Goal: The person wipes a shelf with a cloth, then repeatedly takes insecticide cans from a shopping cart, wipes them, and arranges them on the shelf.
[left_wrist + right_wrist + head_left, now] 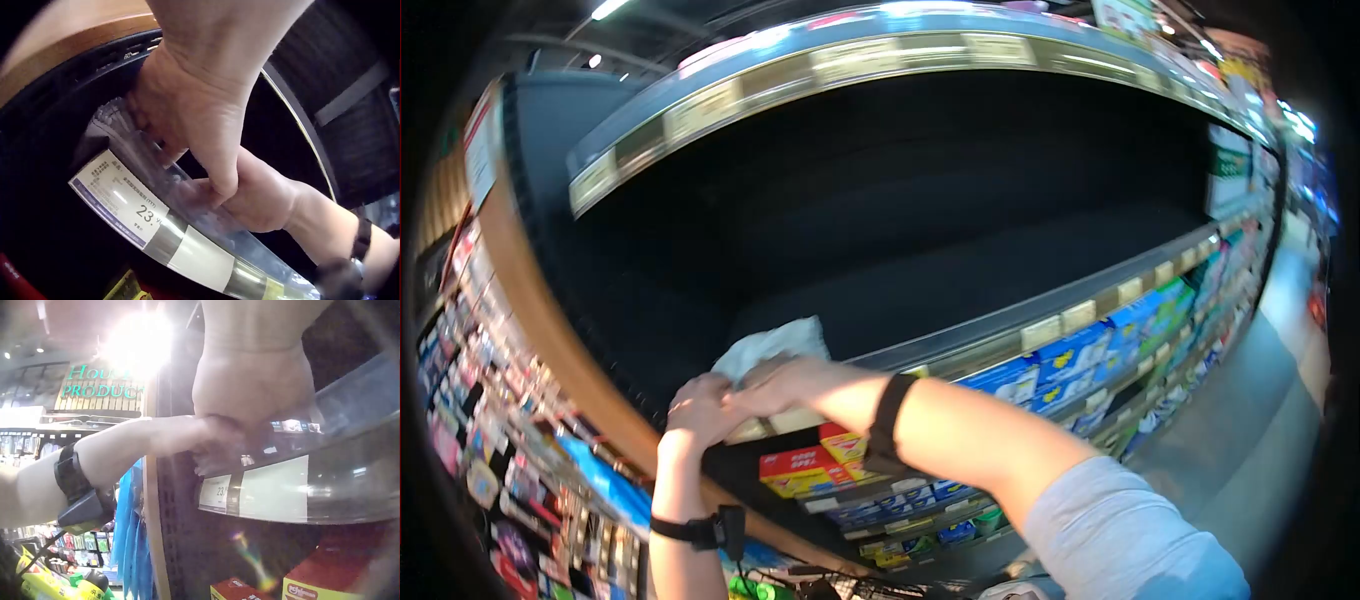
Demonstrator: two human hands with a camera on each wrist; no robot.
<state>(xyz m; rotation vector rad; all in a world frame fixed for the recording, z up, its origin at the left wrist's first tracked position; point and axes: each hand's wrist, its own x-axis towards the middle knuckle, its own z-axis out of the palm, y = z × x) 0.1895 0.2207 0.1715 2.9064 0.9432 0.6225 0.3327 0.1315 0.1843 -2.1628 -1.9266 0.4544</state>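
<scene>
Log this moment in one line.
left hand: curled on plastic packet | right hand: beside left, grip unclear | price label: on shelf edge

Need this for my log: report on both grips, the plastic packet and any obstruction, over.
Left grip, right grip: close together at the pale plastic packet; closure unclear. Packet at shelf's left end. Price-tag rail alongside; no blockage visible.

Blk shelf (pixel 940 270), pkg (pixel 798 338) at frt edge
</scene>
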